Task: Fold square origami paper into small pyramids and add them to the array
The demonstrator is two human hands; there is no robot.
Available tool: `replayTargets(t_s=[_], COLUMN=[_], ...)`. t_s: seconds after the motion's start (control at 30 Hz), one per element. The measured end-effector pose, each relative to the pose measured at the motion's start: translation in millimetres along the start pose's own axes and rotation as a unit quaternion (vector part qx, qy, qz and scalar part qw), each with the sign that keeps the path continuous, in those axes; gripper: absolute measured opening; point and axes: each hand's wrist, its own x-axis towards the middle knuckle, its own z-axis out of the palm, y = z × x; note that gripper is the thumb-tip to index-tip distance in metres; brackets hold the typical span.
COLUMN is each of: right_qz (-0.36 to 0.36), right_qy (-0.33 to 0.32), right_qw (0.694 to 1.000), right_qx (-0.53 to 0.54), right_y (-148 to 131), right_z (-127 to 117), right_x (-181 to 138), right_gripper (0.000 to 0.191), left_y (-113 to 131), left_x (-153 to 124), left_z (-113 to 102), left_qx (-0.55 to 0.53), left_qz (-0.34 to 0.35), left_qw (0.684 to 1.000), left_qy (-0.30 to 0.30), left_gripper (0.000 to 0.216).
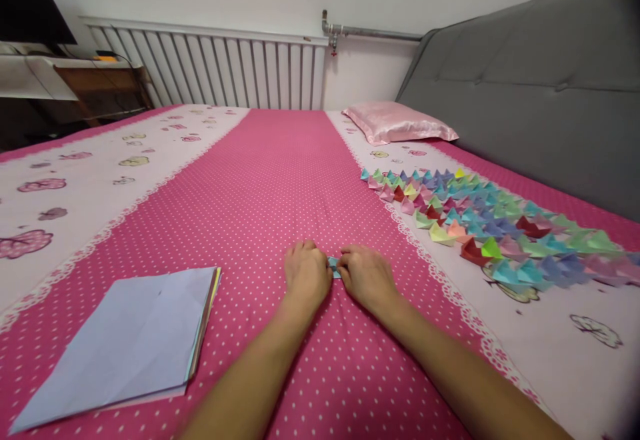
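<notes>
A small folded piece of light blue paper (pixel 335 268) lies between my two hands, low over the pink dotted bed cover. My left hand (pixel 307 269) pinches its left side, and my right hand (pixel 366 273) has its thumb and fingers closed on the right side. Most of the paper is hidden by my fingers, so its folds cannot be made out. To the right stand rows of folded paper boats (pixel 470 217) in blue, green, pink, red and yellow. At the left lies a stack of coloured paper sheets (pixel 130 340), with a pale lavender one on top.
The bed cover (pixel 280 180) has a pink dotted middle and white printed bands. A pink satin pillow (pixel 397 122) rests at the far right, against a grey padded headboard (pixel 540 87). A white radiator (pixel 215 63) runs along the wall; a monitor (pixel 30 10) stands far left.
</notes>
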Motion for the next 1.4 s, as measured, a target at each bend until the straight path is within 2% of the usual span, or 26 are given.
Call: replayTargets(t_s=[0.13, 0.77, 1.03, 1.27, 1.33, 1.4], right_qz=[-0.024, -0.031, -0.036, -0.044, -0.052, -0.057], right_qy=[0.015, -0.005, 0.003, -0.010, -0.006, -0.011], right_qw=[0.999, 0.998, 0.997, 0.986, 0.979, 0.971], right_qx=[0.026, 0.053, 0.069, 0.160, 0.197, 0.232], right_y=[3, 5, 9, 17, 17, 19], right_z=[5, 9, 10, 7, 5, 3], right_x=[2, 6, 5, 6, 6, 5], right_gripper=[0.021, 0.022, 0.019, 0.010, 0.012, 0.018], left_y=[-1, 0, -2, -12, -15, -18], left_x=[-1, 0, -1, 0, 2, 4], left_z=[1, -2, 1, -2, -3, -4], left_qx=[0.016, 0.011, -0.001, -0.161, -0.248, -0.362], left_qz=[-0.007, -0.007, -0.004, -0.032, -0.041, -0.055], left_qw=[1.000, 1.000, 1.000, 0.986, 0.968, 0.930], left_qy=[0.020, -0.024, 0.002, -0.006, -0.024, -0.032], left_gripper=[0.018, 0.023, 0.021, 0.012, 0.013, 0.020])
